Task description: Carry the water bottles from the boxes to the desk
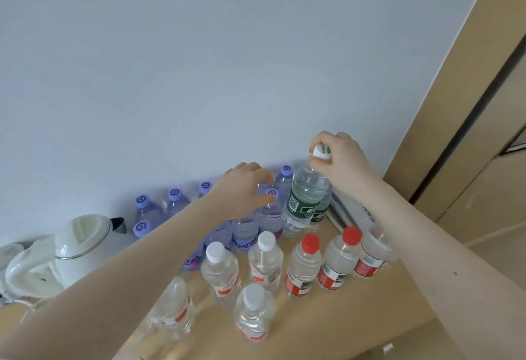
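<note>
The wooden desk carries many water bottles. My right hand grips the white cap of a green-labelled bottle, which tilts at the back right with its base low among the others. A second green-labelled bottle stands just behind it. My left hand reaches over the purple-capped bottles by the wall, with thumb and fingers pinching the cap of one purple bottle. Nearer me stand white-capped bottles and red-capped bottles. No boxes are in view.
A white electric kettle sits at the desk's left end beside the purple bottles. A flat white object lies against the wall at the back right. A tan cabinet rises to the right of the desk. The pale wall backs the desk.
</note>
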Demonstrator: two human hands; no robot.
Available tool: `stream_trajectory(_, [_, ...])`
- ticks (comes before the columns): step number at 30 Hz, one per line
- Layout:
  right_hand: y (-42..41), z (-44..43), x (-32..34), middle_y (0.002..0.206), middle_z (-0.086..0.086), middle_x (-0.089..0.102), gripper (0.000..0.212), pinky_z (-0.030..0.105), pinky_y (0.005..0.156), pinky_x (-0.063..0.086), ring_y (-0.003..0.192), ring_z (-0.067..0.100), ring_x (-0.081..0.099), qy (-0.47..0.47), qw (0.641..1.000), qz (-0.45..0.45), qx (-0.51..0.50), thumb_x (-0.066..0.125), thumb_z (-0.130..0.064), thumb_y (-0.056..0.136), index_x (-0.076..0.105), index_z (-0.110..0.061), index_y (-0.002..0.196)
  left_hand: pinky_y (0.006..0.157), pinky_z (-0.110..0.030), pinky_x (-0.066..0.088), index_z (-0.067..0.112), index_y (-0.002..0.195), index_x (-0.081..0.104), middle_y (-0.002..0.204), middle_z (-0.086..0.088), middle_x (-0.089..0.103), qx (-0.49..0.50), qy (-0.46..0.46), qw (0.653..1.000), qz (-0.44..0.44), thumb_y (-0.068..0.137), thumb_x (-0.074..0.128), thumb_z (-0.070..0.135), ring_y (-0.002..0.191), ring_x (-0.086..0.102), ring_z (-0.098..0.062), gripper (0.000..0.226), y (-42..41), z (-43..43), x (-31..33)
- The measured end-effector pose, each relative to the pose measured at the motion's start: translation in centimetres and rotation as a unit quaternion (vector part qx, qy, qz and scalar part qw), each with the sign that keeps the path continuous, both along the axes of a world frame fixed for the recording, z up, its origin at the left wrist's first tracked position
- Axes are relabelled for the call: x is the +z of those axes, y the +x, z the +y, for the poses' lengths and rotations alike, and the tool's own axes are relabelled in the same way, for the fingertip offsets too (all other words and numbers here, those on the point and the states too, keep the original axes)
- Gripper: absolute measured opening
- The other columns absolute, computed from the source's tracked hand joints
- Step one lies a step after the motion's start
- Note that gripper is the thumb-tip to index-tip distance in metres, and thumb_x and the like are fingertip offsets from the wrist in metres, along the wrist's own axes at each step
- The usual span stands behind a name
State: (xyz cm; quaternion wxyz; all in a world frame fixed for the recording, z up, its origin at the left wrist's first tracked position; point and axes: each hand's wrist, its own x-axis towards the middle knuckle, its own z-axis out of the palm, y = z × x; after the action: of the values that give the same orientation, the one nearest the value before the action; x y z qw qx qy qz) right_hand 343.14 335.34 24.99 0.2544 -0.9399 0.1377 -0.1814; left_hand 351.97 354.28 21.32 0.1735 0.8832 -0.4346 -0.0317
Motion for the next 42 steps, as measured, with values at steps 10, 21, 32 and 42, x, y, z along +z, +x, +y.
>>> stream_trajectory(10, [1.2,-7.3,-5.9,0.089,0.001,0.042,0.017,0.028,0.065,0.025,0.082,0.023,0.048,0.017,0.994,0.096,0.039,0.067,-0.021,0.086,0.062,-0.016,0.101,0.086,-0.032,0.038,0.019,0.121,0.06,0.116,-0.001,0.057,-0.006,0.046,0.999,0.022,0.09,0.061,0.038,0.109,0.049,-0.021,0.036,0.2,-8.3,-3.7])
stream_trajectory(21, [2.0,-9.1,-8.7,0.099,0.01,0.053,0.022,0.037,0.077,0.049,0.086,0.031,0.057,0.016,0.983,0.176,0.056,0.072,-0.025,0.078,0.061,-0.017,0.095,0.094,-0.038,0.039,0.019,0.122,0.059,0.122,-0.002,0.055,0.004,0.074,0.997,0.037,0.091,0.06,0.038,0.114,0.047,-0.022,0.036,0.4,-10.9,-5.2])
stream_trajectory(32, [1.4,-10.2,-10.8,0.102,0.006,0.044,0.026,0.03,0.072,0.034,0.088,0.024,0.048,0.014,0.975,0.218,0.032,0.068,-0.027,0.084,0.045,-0.019,0.092,0.091,-0.031,0.039,0.021,0.123,0.059,0.12,-0.001,0.055,0.022,0.074,0.996,0.039,0.091,0.06,0.041,0.112,0.048,-0.02,0.037,0.3,-10.6,-5.6])
stream_trajectory(42, [0.5,-8.5,-7.4,0.111,0.006,0.059,0.037,0.033,0.085,0.041,0.108,0.026,0.053,-0.078,0.983,0.164,0.016,0.068,-0.042,0.084,0.06,-0.021,0.113,0.089,-0.032,0.039,0.022,0.122,0.058,0.115,-0.001,0.054,0.009,0.074,0.997,0.026,0.092,0.058,0.041,0.102,0.046,-0.017,0.036,-0.5,-8.6,-4.4])
